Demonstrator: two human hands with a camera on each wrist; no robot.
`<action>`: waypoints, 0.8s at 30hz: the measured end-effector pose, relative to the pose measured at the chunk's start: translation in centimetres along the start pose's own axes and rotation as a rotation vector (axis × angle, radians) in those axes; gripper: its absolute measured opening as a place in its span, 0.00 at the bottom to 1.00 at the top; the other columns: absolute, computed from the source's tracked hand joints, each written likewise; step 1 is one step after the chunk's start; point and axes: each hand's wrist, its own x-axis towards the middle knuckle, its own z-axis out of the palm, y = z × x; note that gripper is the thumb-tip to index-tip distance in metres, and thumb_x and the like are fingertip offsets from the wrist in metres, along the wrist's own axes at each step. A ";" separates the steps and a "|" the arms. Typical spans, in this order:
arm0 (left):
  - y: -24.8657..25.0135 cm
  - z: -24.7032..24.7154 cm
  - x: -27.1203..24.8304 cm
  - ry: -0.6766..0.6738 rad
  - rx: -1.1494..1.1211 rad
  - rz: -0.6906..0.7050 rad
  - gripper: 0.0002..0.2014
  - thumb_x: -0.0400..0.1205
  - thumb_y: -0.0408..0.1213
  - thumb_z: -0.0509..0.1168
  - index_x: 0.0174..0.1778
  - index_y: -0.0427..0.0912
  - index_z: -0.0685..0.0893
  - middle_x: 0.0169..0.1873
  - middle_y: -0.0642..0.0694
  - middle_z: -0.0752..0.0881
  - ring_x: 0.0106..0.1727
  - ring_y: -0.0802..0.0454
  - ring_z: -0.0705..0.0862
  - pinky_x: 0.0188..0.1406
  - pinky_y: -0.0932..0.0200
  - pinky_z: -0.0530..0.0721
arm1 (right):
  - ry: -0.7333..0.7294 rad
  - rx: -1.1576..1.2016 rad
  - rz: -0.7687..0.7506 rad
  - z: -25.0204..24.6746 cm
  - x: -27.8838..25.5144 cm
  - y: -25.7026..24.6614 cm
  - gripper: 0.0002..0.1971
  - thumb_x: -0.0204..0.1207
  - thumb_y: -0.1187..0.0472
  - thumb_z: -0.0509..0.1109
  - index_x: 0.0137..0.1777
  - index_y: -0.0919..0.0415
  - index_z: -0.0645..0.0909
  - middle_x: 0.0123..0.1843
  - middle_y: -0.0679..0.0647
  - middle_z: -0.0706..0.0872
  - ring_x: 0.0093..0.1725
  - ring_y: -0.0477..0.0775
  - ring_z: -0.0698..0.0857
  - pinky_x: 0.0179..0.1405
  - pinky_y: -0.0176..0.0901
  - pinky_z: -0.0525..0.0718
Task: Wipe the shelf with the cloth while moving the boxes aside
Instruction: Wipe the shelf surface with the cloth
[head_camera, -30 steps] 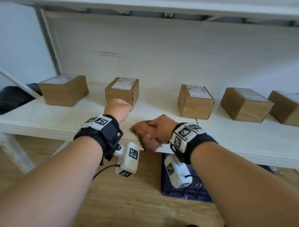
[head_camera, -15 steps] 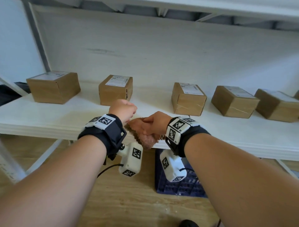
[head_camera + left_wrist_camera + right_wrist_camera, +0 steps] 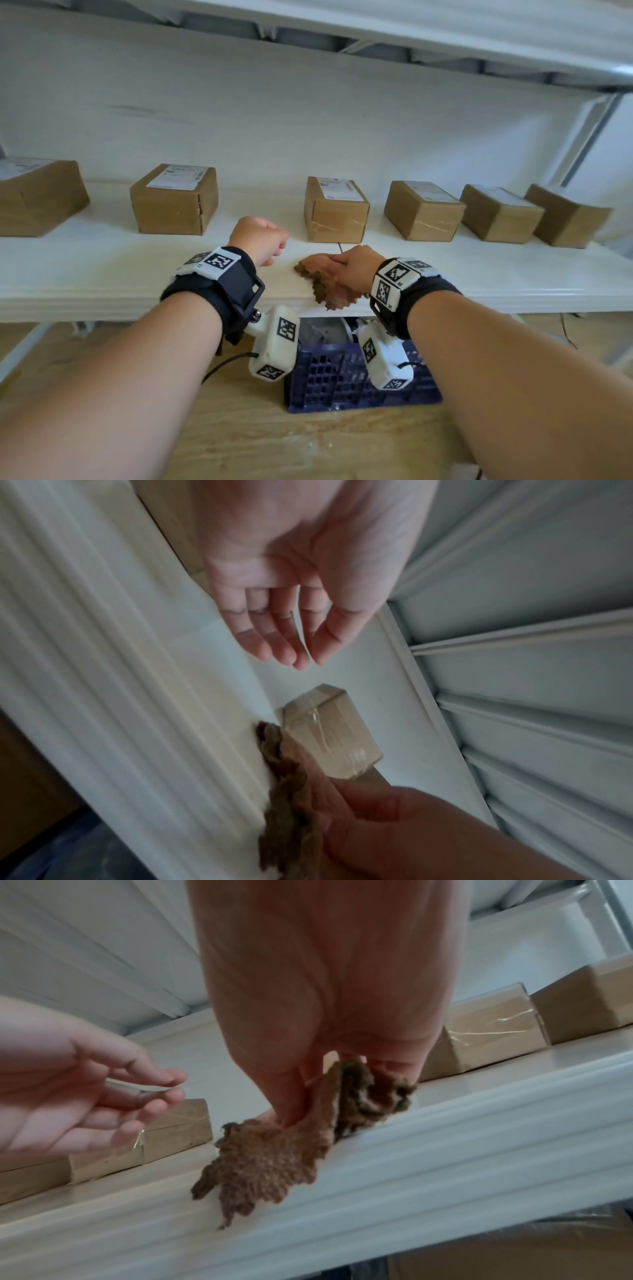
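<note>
A brown fuzzy cloth [image 3: 325, 289] lies crumpled on the front edge of the white shelf [image 3: 102, 274], partly hanging over it. My right hand [image 3: 329, 265] grips it; in the right wrist view the thumb and fingers of the right hand [image 3: 301, 1096] pinch a fold of the cloth [image 3: 267, 1158]. My left hand [image 3: 274, 246] hovers just left of it, fingers loosely curled and holding nothing, as the left wrist view shows for the left hand [image 3: 306, 658]. Several taped cardboard boxes stand in a row behind; the nearest box [image 3: 337, 212] is right behind the cloth.
Another box [image 3: 174, 202] stands to the left of my left hand, with bare shelf between the two boxes. A dark blue crate [image 3: 342, 383] sits on the wooden floor under the shelf. An upper shelf [image 3: 411, 27] hangs overhead, and a metal upright [image 3: 589, 137] closes the right end.
Both hands have slid to the right along the shelf's front edge, the right one taking the cloth with it. The left hand has left the second box and now hangs between two boxes.
</note>
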 end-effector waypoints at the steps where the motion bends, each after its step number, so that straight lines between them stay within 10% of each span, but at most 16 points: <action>1: 0.3 1.0 -0.1 -0.021 0.008 0.001 0.05 0.78 0.31 0.65 0.42 0.38 0.87 0.38 0.41 0.85 0.40 0.47 0.82 0.49 0.52 0.88 | -0.001 0.006 0.001 0.0 0.1 0.7 0.23 0.83 0.41 0.53 0.72 0.45 0.77 0.60 0.61 0.84 0.56 0.60 0.83 0.59 0.50 0.85; 15: 2.3 12.6 -0.8 -0.228 0.048 0.065 0.07 0.81 0.32 0.63 0.49 0.37 0.86 0.37 0.46 0.84 0.40 0.51 0.82 0.47 0.55 0.87 | 0.036 0.075 0.321 -4.1 -4.3 18.5 0.26 0.82 0.39 0.55 0.71 0.53 0.79 0.67 0.58 0.84 0.61 0.56 0.81 0.67 0.44 0.76; 24: 1.9 12.2 -0.1 -0.176 0.084 0.056 0.06 0.80 0.31 0.65 0.41 0.40 0.86 0.36 0.45 0.86 0.38 0.51 0.83 0.38 0.60 0.86 | -0.012 0.264 -0.013 -2.0 -3.2 9.6 0.17 0.81 0.47 0.62 0.68 0.43 0.80 0.45 0.50 0.88 0.38 0.43 0.83 0.36 0.32 0.83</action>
